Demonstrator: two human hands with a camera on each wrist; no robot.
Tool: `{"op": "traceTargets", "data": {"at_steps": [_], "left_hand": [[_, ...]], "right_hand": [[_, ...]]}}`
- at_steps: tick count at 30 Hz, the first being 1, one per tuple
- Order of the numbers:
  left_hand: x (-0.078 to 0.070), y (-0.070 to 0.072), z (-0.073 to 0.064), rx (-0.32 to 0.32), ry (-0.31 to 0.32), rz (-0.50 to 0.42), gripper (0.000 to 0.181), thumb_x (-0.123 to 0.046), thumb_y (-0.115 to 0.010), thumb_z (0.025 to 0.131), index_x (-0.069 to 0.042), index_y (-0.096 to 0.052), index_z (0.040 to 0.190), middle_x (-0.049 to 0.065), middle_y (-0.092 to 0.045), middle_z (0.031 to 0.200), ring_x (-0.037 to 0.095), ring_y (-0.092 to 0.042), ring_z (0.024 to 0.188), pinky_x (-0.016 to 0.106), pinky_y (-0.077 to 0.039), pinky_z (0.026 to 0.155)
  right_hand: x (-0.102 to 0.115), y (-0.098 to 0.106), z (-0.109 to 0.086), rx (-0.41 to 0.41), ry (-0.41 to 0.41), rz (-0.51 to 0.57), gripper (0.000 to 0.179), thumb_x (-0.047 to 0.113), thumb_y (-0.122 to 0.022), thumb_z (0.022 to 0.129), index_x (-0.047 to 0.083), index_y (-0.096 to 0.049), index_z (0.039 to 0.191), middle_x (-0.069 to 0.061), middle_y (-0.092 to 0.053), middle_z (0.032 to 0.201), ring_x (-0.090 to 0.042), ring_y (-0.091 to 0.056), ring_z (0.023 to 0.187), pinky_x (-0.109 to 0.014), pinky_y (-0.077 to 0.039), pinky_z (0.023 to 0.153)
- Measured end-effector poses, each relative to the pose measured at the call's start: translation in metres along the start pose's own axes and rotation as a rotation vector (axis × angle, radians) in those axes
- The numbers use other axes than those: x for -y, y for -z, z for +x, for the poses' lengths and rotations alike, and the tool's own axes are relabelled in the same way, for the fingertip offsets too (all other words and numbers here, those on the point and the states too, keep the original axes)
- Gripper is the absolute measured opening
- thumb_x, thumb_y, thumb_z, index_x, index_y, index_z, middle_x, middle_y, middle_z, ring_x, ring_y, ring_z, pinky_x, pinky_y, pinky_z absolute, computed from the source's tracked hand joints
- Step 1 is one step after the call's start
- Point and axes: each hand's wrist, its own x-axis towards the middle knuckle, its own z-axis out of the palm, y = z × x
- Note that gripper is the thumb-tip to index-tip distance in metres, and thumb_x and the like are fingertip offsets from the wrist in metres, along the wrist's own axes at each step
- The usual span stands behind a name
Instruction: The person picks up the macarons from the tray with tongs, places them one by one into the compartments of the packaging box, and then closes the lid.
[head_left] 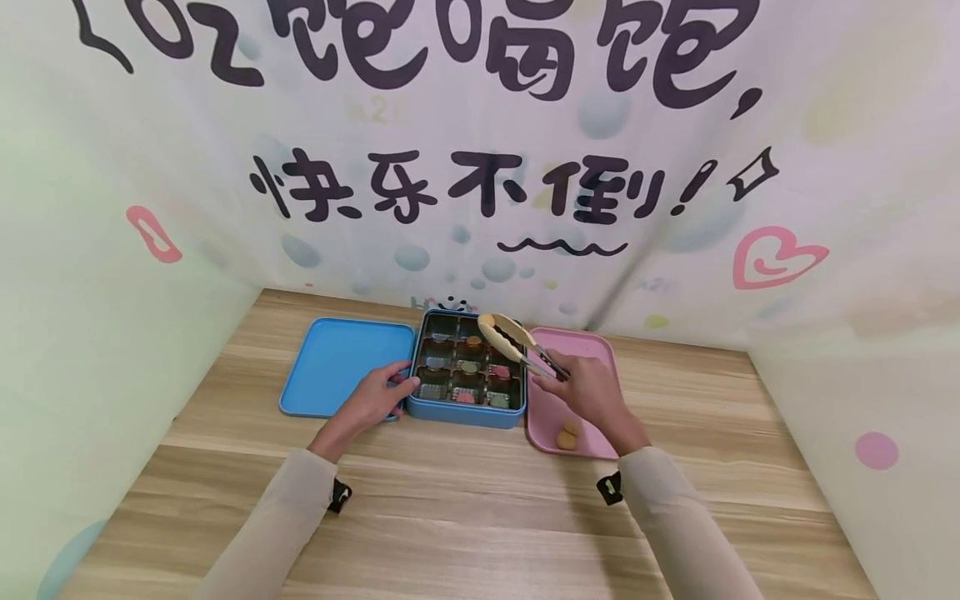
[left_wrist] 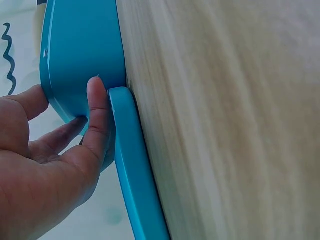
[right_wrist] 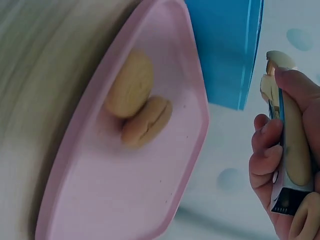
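My right hand [head_left: 592,392] grips tongs [head_left: 542,360] with pale tips and metal arms, tilted over the back right of a blue box [head_left: 465,412]. A tan macaron [head_left: 487,320] shows at the tongs' tips. Inside the box, a clear divided insert holds small round pieces, among them an orange one [head_left: 473,341], a green one [head_left: 469,367] and a pink one [head_left: 501,371]. At the box's left wall is my left hand [head_left: 375,393], thumb at the rim and fingers against the side, as the left wrist view shows.
A blue lid [head_left: 348,367] lies left of the box, close against it. To the right is a pink tray [head_left: 547,408] with two tan macarons [right_wrist: 131,85] near its front edge. Behind the wooden table [head_left: 480,508] stands a printed wall.
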Motion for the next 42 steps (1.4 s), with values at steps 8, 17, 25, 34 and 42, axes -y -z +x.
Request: {"op": "traceTargets", "data": {"at_steps": [8, 17, 25, 34, 42], "left_hand": [[-0.001, 0.000, 0.000, 0.009, 0.009, -0.013, 0.061, -0.030, -0.052, 0.105, -0.003, -0.031, 0.155, 0.024, -0.052, 0.132, 0.026, -0.066, 0.075, 0.033, -0.055, 0.068], [-0.001, -0.001, -0.001, 0.003, 0.019, -0.018, 0.060, -0.029, -0.052, 0.105, -0.003, -0.032, 0.155, 0.024, -0.052, 0.133, 0.027, -0.067, 0.076, 0.033, -0.055, 0.067], [0.001, -0.002, 0.001, 0.006, 0.017, -0.014, 0.060, -0.031, -0.051, 0.105, -0.005, -0.032, 0.155, 0.023, -0.052, 0.131, 0.025, -0.066, 0.075, 0.033, -0.054, 0.068], [-0.002, -0.001, 0.000, 0.004, 0.008, -0.019, 0.060, -0.029, -0.052, 0.105, -0.003, -0.032, 0.155, 0.024, -0.052, 0.132, 0.025, -0.066, 0.075, 0.033, -0.055, 0.068], [-0.001, -0.001, 0.001, 0.001, 0.020, -0.017, 0.060, -0.028, -0.052, 0.104, -0.003, -0.032, 0.155, 0.024, -0.052, 0.131, 0.024, -0.066, 0.075, 0.033, -0.056, 0.068]], "right_hand": [[0.022, -0.012, 0.012, 0.052, -0.049, -0.023, 0.035, 0.039, -0.072, 0.091, 0.016, -0.070, 0.117, 0.003, -0.048, 0.062, -0.015, -0.043, 0.056, -0.028, -0.035, 0.053], [0.048, -0.025, 0.023, 0.072, -0.075, -0.054, 0.058, 0.043, -0.072, 0.090, 0.014, -0.061, 0.138, -0.006, -0.058, 0.065, -0.016, -0.044, 0.056, -0.028, -0.037, 0.052], [0.058, -0.030, 0.028, 0.114, -0.101, -0.060, 0.052, 0.044, -0.071, 0.090, 0.017, -0.064, 0.135, 0.002, -0.041, 0.058, -0.018, -0.044, 0.055, -0.028, -0.032, 0.049], [0.059, -0.028, 0.027, 0.119, -0.121, -0.046, 0.059, 0.045, -0.071, 0.090, 0.017, -0.059, 0.140, 0.002, -0.039, 0.057, -0.017, -0.042, 0.051, -0.027, -0.032, 0.048], [0.047, -0.020, 0.021, 0.092, -0.095, -0.031, 0.056, 0.043, -0.071, 0.091, 0.021, -0.058, 0.141, -0.003, -0.052, 0.065, -0.016, -0.043, 0.055, -0.028, -0.034, 0.050]]}}
